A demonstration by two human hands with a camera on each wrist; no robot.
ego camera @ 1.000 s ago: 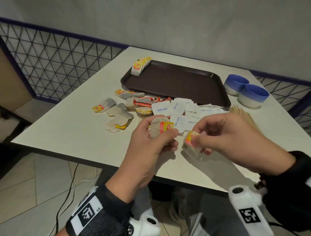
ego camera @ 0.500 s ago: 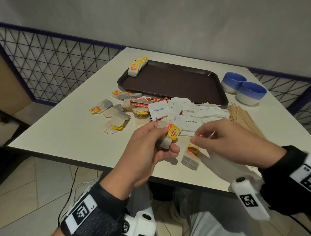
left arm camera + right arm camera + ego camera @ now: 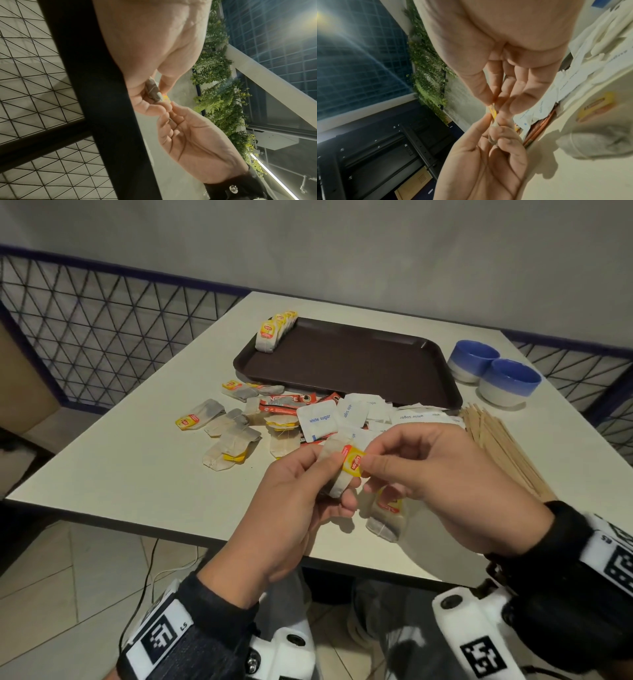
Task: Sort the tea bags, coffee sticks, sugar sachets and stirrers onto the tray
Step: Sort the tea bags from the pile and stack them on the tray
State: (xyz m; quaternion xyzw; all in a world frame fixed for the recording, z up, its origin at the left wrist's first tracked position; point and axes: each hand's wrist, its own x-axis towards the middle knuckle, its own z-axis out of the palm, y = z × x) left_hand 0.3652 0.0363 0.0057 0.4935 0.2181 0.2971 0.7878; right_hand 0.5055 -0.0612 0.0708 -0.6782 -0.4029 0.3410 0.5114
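My left hand [image 3: 318,474] holds a tea bag [image 3: 337,477] above the table's near edge, fingers curled round it. My right hand [image 3: 373,463] pinches that bag's yellow and red tag [image 3: 352,462] between thumb and forefinger; the left wrist view shows the tea bag [image 3: 153,90] in the same pinch. Another tea bag [image 3: 387,517] lies on the table under my right hand. The brown tray [image 3: 359,364] sits at the back with a row of tea bags [image 3: 274,332] upright in its far left corner. Loose tea bags [image 3: 226,436], coffee sticks [image 3: 287,405], sugar sachets [image 3: 346,416] and wooden stirrers [image 3: 496,443] lie in front of it.
Two blue and white bowls [image 3: 493,373] stand right of the tray. A wire mesh fence [image 3: 102,337] runs behind the table's left and right sides. The white table [image 3: 137,467] has bare surface at the front left.
My right hand let its tea bag drop onto the table near the front edge, then moved left and took hold of the tag of the bag in my left hand.
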